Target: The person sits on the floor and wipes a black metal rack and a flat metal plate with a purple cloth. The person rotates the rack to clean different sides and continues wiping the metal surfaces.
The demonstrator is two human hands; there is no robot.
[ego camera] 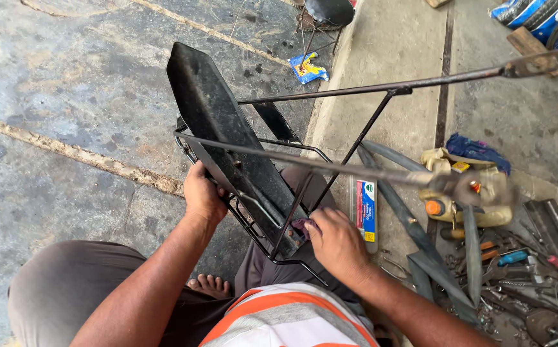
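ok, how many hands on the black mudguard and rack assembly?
2. Left hand grips the wire rack beside the black mudguard; right hand presses a dark cloth at its lower end. No other hands in view.

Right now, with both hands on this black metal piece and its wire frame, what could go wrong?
The right hand presses a small cloth among thin frame rods; fingers might get pinched. The left hand alone steadies the black guard, so it may tip. The long stays could swing toward the scattered tools.

head cam | looks steeply down | close over lap and floor [67, 96]
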